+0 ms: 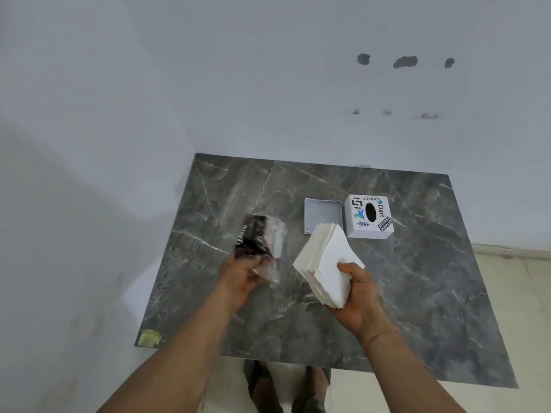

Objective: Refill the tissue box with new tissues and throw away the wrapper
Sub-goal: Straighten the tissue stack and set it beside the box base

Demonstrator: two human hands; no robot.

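Note:
My right hand point(359, 296) grips a thick stack of white tissues point(326, 263) above the grey marble table point(417, 293). A crumpled clear plastic wrapper with black and red print point(259, 239) is held in my left hand point(240, 275), to the left of the stack. Farther back on the table stands the white tissue box cover point(369, 216), covered in stickers, with an oval slot on top. Beside it on the left lies the box's shallow grey base tray point(322, 214), open side up with nothing inside.
White walls close in the table on the left and at the back. My feet point(286, 389) show below the table's front edge. Pale floor tiles point(521, 293) lie to the right. A yellowish sticker point(149, 337) marks the table's front left corner.

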